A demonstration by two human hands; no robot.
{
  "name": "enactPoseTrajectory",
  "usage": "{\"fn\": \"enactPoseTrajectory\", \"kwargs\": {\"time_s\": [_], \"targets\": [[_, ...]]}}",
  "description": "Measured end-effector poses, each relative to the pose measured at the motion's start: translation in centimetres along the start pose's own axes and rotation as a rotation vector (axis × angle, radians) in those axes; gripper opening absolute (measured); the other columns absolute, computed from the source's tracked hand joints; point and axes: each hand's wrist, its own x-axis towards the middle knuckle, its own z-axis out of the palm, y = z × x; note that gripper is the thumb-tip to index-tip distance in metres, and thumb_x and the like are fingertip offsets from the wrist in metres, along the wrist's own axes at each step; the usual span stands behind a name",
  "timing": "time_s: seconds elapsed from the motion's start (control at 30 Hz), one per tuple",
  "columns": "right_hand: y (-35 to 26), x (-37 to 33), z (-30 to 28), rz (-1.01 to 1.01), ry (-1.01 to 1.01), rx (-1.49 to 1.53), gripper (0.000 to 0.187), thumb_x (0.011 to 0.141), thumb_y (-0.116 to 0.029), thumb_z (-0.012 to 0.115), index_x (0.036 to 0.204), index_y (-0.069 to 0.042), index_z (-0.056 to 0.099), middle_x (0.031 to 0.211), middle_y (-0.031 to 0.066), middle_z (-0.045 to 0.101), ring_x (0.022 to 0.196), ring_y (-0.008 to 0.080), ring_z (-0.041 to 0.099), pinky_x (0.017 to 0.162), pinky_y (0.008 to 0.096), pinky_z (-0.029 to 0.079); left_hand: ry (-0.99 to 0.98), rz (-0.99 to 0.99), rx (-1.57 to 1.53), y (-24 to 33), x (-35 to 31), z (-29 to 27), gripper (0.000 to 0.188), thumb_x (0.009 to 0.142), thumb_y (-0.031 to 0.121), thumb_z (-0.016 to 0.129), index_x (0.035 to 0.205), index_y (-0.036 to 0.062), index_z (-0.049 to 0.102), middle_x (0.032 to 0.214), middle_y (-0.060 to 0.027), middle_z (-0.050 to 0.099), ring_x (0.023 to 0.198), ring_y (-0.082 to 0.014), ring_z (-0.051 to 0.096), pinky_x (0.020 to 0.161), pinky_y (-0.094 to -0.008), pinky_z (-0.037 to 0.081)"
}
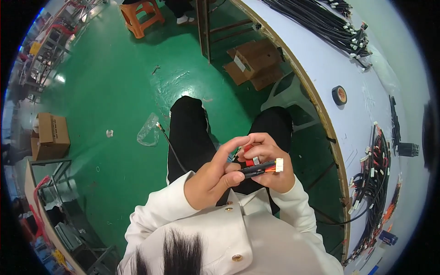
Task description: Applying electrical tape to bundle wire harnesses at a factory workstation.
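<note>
In front of my lap, my left hand [211,178] pinches a wire harness [252,171] between thumb and fingers. The harness has black sleeving and ends in a white connector [279,165] with red, orange and yellow wires. My right hand [277,176] is closed, its fingers curled round a small red piece [250,156] whose kind I cannot make out. The white connector lies across the right palm. A black cable [170,145] runs out from beside the left wrist over my left leg, its far end carrying a small connector.
On the white table [316,50] at the right lie a bundle of black cables [321,27], a black tape roll [339,95] and a pile of wire harnesses [373,169]. Beneath it sit a cardboard box [256,64] and a pale plastic stool [291,98]. An orange stool [140,17] stands farther off.
</note>
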Motion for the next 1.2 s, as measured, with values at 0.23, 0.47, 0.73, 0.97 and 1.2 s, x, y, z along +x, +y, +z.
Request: {"fn": "enactPoseTrajectory", "kwargs": {"time_s": [0.23,0.47,0.73,0.97,1.2], "targets": [[-0.9,0.6,0.2,-0.028,-0.038,-0.12,0.035,0.065,-0.002,0.065,0.099,-0.006,0.062,0.114,0.0125,0.043,0.098,0.0206,0.051,0.087,0.0327,0.041,0.012,0.042,0.057,-0.2,0.1,-0.1,0.056,0.094,0.009,0.042,0.139,0.0034,0.01,0.064,-0.0067,0.044,0.06,-0.016,0.044,0.065,-0.0255,0.039],[-0.4,0.6,0.4,-0.024,0.001,-0.061,0.034,0.063,-0.002,0.065,0.097,-0.006,0.062,0.112,0.013,0.046,0.099,0.0209,0.051,0.087,0.0336,0.04,0.025,0.026,0.08,0.1,0.1,-0.1,0.054,0.094,0.009,0.042,0.139,0.0042,0.012,0.063,-0.0077,0.044,0.059,-0.0168,0.045,0.063,-0.026,0.039],[-0.3,0.5,0.4,-0.023,0.013,-0.033,0.034,0.063,-0.001,0.065,0.096,-0.006,0.062,0.112,0.0132,0.048,0.101,0.0197,0.051,0.088,0.0326,0.04,0.034,0.031,0.077,0.3,0.1,-0.1,0.054,0.094,0.011,0.043,0.138,0.0042,0.013,0.067,-0.0049,0.044,0.062,-0.0125,0.042,0.063,-0.024,0.037],[0.2,0.4,0.2,0.022,-0.028,0.1,0.033,0.065,-0.007,0.066,0.098,-0.005,0.061,0.117,0.0127,0.044,0.105,0.0203,0.049,0.09,0.0335,0.039,0.007,0.005,0.056,0.0,0.1,-0.3,0.053,0.095,0.013,0.044,0.137,0.0043,0.013,0.074,-0.0037,0.047,0.069,-0.0088,0.042,0.069,-0.0224,0.037],[1.7,0.5,0.2,0.018,-0.074,0.274,0.04,0.072,-0.017,0.07,0.108,-0.005,0.056,0.12,0.0124,0.04,0.102,0.0188,0.051,0.089,0.033,0.041,0.007,0.051,0.049,-0.2,0.2,0.0,0.052,0.095,0.012,0.043,0.136,0.0022,0.014,0.076,-0.0047,0.047,0.069,-0.0088,0.043,0.07,-0.0227,0.037]]}}
